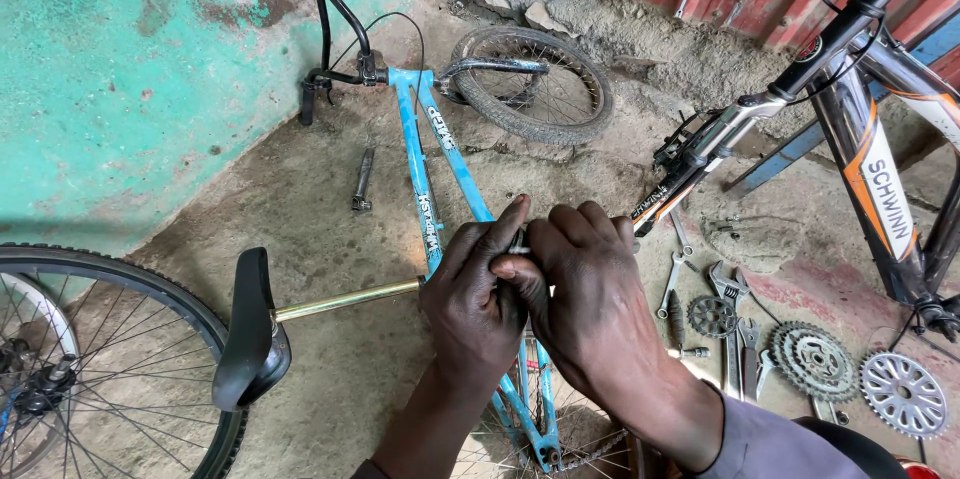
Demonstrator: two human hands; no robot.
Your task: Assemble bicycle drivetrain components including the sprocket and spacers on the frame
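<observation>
1. Two hands: the left hand (475, 294) and right hand (590, 294) meet at centre, both closed around one small metal part (517, 247), mostly hidden between the fingertips; what it is cannot be told.
2. One blue bicycle frame (445, 159) lies on the concrete floor (330, 359) directly under the hands, with one black saddle (250, 334) on a brass-coloured seat post (345, 299).
3. Wheels, three in view: one at lower left (110, 359), one in the blue frame's fork (530, 84), one partly hidden below the wrists (560, 449).
4. One second bicycle (870, 169), black with orange and white, stands at right.
5. Toothed sprockets, three: (713, 316), (812, 359), (903, 394), just beside several wrenches (728, 284) on the floor.
6. One loose dark metal rod (362, 179) lies left of the frame.
7. No containers are visible.
</observation>
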